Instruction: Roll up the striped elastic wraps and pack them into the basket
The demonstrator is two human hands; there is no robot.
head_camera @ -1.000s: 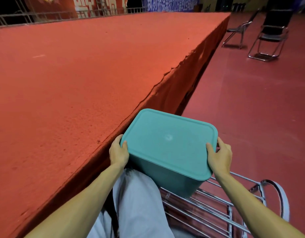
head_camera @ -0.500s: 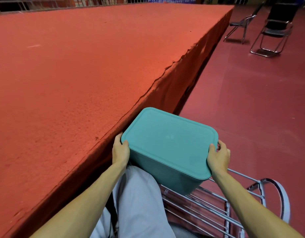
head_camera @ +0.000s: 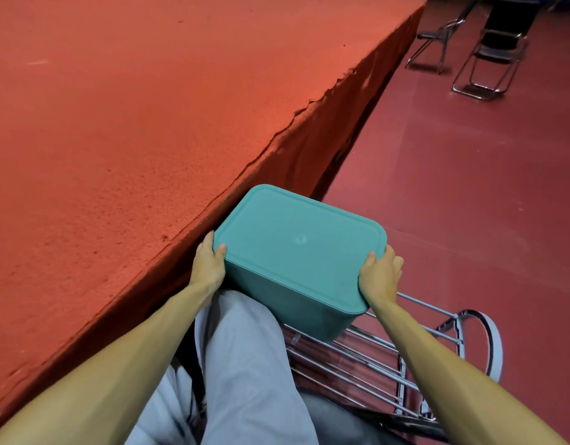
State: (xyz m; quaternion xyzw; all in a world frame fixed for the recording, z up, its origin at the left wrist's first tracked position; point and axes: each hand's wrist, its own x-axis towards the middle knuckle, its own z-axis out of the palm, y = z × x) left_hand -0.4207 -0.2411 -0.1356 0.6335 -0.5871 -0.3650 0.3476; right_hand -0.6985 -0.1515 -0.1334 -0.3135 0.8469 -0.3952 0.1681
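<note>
The red-covered desk (head_camera: pixel 116 123) fills the left of the view, and its draped edge runs diagonally down towards the person's lap. No striped wraps show on it or anywhere else.

The left hand (head_camera: pixel 209 268) grips the left short end of the teal basket (head_camera: pixel 277 295). Its thumb lies over the rim of the lid (head_camera: pixel 299 242) and its fingers (head_camera: pixel 208 240) curl round the side beneath. The basket sits between the two hands, just beside the desk edge and above the knee. Its long axis runs across from hand to hand, with the near right corner dipping lower.

The right hand (head_camera: pixel 380 277) grips the opposite short end the same way, thumb on top and fingers wrapped behind.

Under the basket is a wire rack (head_camera: pixel 373 358); I cannot tell whether the basket touches it. The lid is on, so it probably has to come off before any packing. The desk lies to the left, nearer the left hand.
</note>
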